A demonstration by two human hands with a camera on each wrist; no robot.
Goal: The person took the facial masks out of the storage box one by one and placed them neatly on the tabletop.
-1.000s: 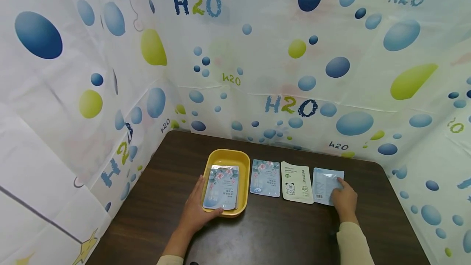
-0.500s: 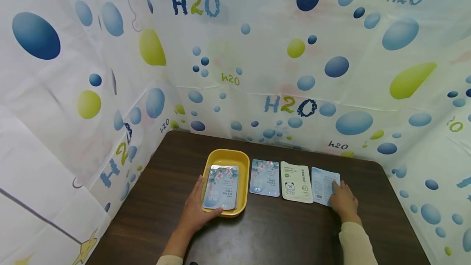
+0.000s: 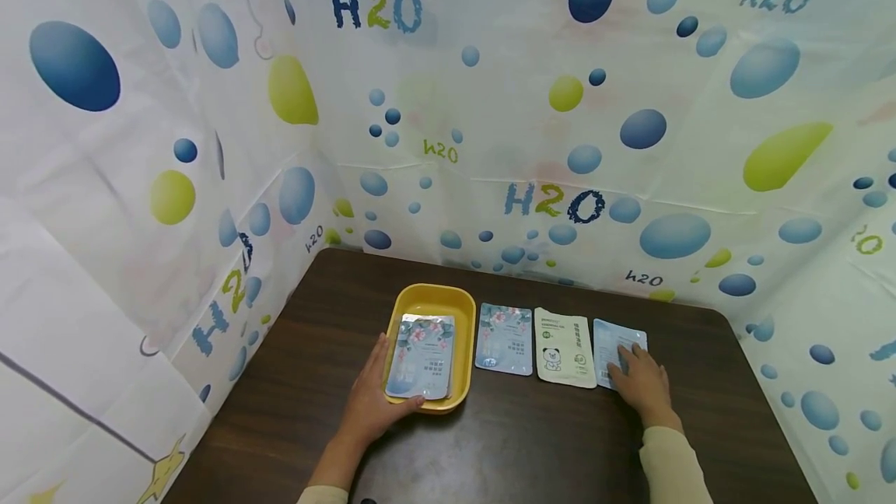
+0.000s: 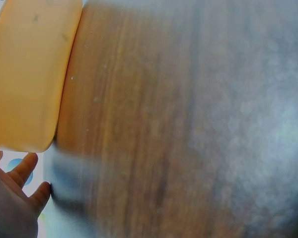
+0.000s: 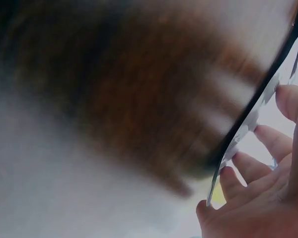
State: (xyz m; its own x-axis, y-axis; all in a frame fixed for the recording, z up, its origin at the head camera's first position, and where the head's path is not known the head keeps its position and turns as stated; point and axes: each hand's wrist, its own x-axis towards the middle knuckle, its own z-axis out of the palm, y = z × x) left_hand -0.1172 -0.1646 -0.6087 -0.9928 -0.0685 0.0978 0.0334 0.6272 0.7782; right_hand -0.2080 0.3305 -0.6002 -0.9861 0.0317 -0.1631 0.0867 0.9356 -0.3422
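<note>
A yellow plastic basin [image 3: 465,348] stands on the table, with a blue flowered sachet [image 3: 421,356] inside it. My left hand [image 3: 371,395] rests against the basin's left side, thumb at the near rim. In the left wrist view its fingers [image 4: 24,171] are spread by the basin wall. My right hand [image 3: 644,387] lies with extended fingers on a pale blue sachet [image 3: 616,333], covering its lower right part. In the right wrist view the fingertips [image 5: 263,130] touch the sachet. Left of it lie a pale green sachet with a bear [image 3: 564,348] and another blue flowered sachet [image 3: 505,339].
The dark wooden table [image 3: 518,442] bears the basin and a row of three sachets to its right. White sheeting [image 3: 490,99] printed with blue and green drops hangs behind the table and at both sides.
My right hand has moved left from the pale blue sachet's right edge onto its face. That sachet has shifted slightly left, towards the green one. The left hand and basin hold their place.
</note>
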